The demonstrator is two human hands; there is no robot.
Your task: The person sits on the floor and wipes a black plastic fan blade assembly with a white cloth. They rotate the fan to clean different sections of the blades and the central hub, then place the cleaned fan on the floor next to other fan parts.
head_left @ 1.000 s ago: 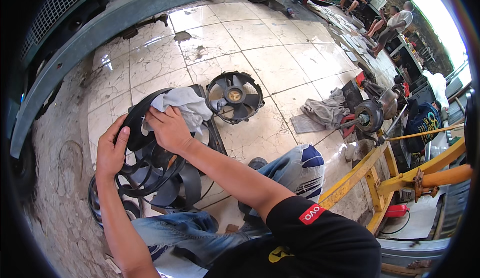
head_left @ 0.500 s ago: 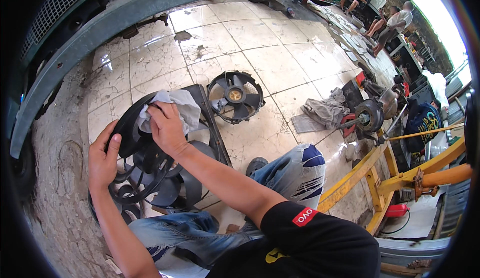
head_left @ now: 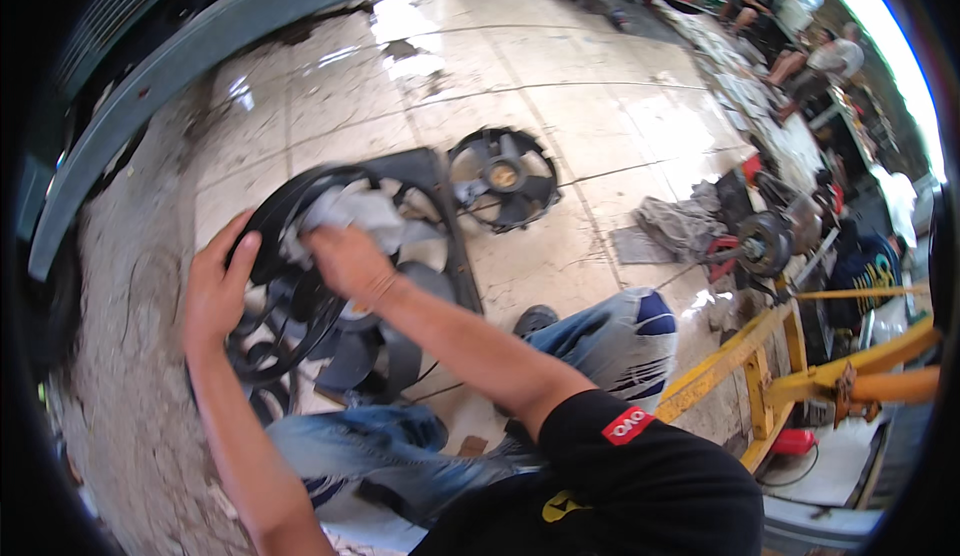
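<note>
My left hand [head_left: 218, 281] grips the left rim of a black fan shroud [head_left: 290, 194], thumb on top and fingers round the outer side. In my right hand [head_left: 350, 264], blurred by motion, is a bunched whitish rag [head_left: 362, 213], pressed to the inner side of the raised black ring. Below that hand lie dark fan blades [head_left: 352, 358], and the shroud's straight dark edge [head_left: 462, 256] runs along the right. A smaller round black fan [head_left: 503, 178] lies on the tiles just beyond that edge.
A grey vehicle bumper [head_left: 190, 71] arches across the upper left. At right, a yellow metal frame [head_left: 755, 396] stands near greasy parts with a round dark drum [head_left: 765, 244] and a grey cloth [head_left: 680, 221]. Several people [head_left: 825, 61] sit or stand at the far right.
The view has shifted, so the scene sits farther right. My right hand has slid the rag off the ring's top edge onto its inner side. My left hand keeps its grip.
</note>
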